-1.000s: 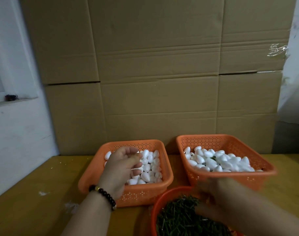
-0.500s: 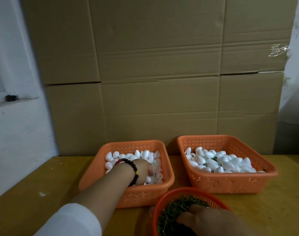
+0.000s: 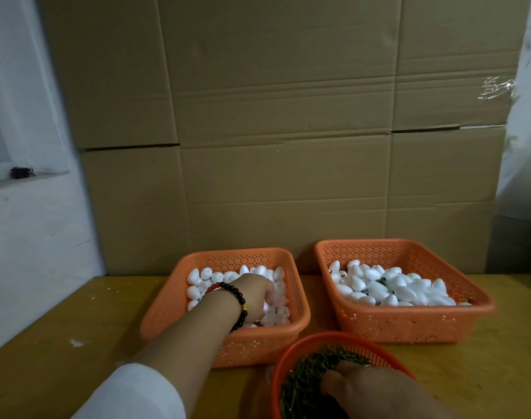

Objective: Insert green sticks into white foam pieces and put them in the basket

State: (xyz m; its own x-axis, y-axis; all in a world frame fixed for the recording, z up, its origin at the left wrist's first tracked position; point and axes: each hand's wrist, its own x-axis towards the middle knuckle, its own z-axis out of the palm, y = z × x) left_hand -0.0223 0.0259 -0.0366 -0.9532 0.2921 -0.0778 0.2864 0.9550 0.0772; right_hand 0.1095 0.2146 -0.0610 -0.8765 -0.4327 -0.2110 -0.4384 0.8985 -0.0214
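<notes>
My left hand (image 3: pixel 253 296), with a dark bead bracelet at the wrist, reaches down into the left orange basket (image 3: pixel 164 309) and its fingers are buried among the plain white foam pieces (image 3: pixel 202 278). My right hand (image 3: pixel 370 388) rests palm down in the round red basket (image 3: pixel 327 340), its fingertips sunk in the pile of green sticks (image 3: pixel 306 376). Whether either hand has hold of anything is hidden. The right orange basket (image 3: pixel 409 325) holds white foam pieces (image 3: pixel 379 285) with bits of green stick showing between them.
All three baskets stand on a yellow wooden table (image 3: pixel 61 337). A wall of brown cardboard (image 3: pixel 273 131) rises right behind the two rectangular baskets. A white wall with a ledge (image 3: pixel 25 176) is at the left.
My left hand has dropped from above the left basket down into its foam pieces. My right hand has pulled back from the right basket and settled into the green sticks.
</notes>
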